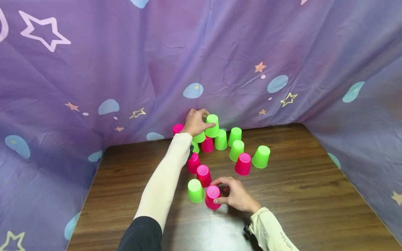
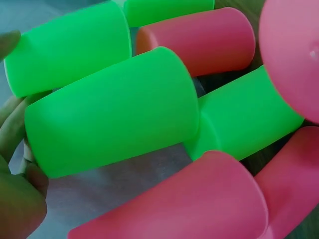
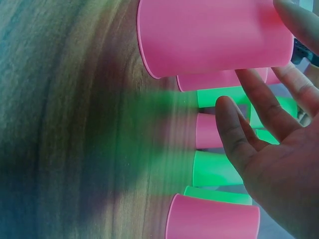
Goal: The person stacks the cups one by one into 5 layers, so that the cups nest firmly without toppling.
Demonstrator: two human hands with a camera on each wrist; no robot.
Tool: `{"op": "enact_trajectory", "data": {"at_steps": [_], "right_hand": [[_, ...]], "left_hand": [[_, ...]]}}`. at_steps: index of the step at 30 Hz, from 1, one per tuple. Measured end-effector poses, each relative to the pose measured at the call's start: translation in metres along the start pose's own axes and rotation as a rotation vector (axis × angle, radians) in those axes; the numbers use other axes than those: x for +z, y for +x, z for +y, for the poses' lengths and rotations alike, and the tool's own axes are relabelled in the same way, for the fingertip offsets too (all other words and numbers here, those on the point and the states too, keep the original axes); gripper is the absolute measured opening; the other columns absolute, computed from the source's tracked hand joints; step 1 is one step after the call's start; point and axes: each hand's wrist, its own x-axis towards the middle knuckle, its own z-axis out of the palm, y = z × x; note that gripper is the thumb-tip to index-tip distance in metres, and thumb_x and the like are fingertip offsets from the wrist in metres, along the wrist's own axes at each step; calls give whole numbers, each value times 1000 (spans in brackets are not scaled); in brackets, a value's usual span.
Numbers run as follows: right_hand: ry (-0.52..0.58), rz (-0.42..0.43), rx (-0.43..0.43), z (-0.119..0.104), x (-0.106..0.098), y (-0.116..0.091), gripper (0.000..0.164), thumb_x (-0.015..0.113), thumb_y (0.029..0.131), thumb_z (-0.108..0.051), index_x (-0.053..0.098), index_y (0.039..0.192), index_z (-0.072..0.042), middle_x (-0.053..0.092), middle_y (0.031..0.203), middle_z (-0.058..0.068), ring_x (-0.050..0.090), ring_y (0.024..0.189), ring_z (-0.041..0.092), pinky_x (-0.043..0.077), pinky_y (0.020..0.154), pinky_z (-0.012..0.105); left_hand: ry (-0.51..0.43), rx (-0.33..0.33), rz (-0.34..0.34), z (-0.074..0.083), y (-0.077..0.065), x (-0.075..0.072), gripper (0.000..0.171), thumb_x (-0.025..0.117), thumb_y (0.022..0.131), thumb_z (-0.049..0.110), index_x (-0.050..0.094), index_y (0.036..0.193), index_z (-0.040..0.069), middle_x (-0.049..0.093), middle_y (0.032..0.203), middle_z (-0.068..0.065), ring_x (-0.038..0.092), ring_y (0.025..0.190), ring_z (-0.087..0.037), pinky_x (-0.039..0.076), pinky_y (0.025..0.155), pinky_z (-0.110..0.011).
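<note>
My left hand (image 1: 195,122) reaches to the back of the table and pinches an upside-down green cup (image 1: 212,125) between thumb and fingers. That cup is upright on its rim side, high over a pink cup (image 1: 207,144) and a green cup (image 1: 221,140) standing below. In the left wrist view, another raised green cup (image 2: 112,114) sits beside the held one, close to my fingers. Near the front, my right hand (image 1: 238,195) holds a pink cup (image 1: 213,197) by its sides, thumb in front and fingers behind. A green cup (image 1: 195,191) stands just left of it.
Several cups stand upside down on the wooden table (image 1: 301,195), among them a pink one (image 1: 243,164) and a green one (image 1: 261,157) to the right. Another pink cup (image 1: 178,128) rises behind my left wrist. A purple curtain (image 1: 157,69) hangs along the table's back edge.
</note>
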Motion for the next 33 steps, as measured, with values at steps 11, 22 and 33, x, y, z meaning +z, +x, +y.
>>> {"op": "enact_trajectory", "data": {"at_steps": [11, 22, 33], "right_hand": [[-11, 3, -6, 1, 0, -2, 47, 89, 72, -14, 70, 115, -17, 74, 107, -2, 66, 101, 14, 58, 88, 37], [-24, 6, -11, 3, 2, -3, 46, 88, 72, -13, 71, 114, -15, 74, 106, -2, 65, 100, 14, 57, 88, 36], [-30, 10, -13, 2, 0, -3, 47, 88, 73, -13, 70, 116, -14, 74, 108, -3, 65, 103, 15, 56, 92, 42]], "left_hand": [[21, -33, -19, -1, 2, 5, 53, 80, 83, 42, 65, 123, 12, 74, 121, -4, 49, 123, -26, 39, 111, -41], [56, -23, -29, -1, 0, 6, 51, 78, 85, 44, 65, 123, 12, 73, 122, -4, 46, 128, -29, 34, 111, -44], [42, 18, -11, 4, 0, 2, 56, 79, 85, 42, 63, 129, 11, 67, 129, -6, 45, 131, -32, 34, 112, -45]]}}
